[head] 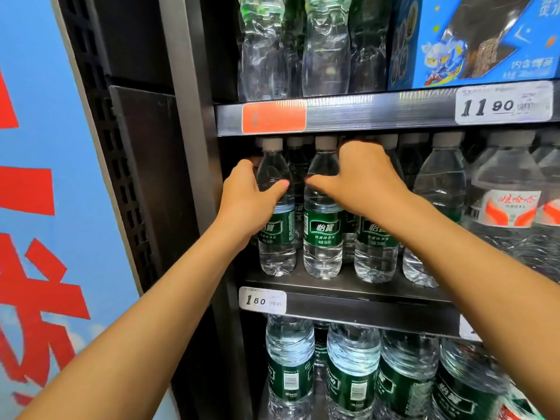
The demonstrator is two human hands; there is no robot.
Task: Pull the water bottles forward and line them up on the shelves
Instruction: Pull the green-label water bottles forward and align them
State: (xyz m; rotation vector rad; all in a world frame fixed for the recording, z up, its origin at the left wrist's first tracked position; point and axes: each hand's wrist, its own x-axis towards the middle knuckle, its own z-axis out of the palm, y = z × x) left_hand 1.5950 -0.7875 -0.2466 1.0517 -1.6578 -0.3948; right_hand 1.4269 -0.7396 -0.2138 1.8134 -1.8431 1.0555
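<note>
Green-labelled water bottles stand in rows on the middle shelf (333, 287). My left hand (250, 204) grips the leftmost front bottle (277, 234) at its shoulder, thumb in front and fingers round its left side. My right hand (360, 180) lays its thumb across the shoulder of the second front bottle (322, 231), with its fingers curled behind that bottle. This hand hides the top of the third front bottle (375, 247). More capped bottles stand behind the front row.
The upper shelf rail (378, 112) hangs just above the caps. Red-and-white labelled bottles (512, 207) stand to the right. Larger green bottles (351, 374) fill the shelf below, and clear bottles (263, 50) and a blue box (485, 37) the one above. A dark upright post (188, 116) bounds the left.
</note>
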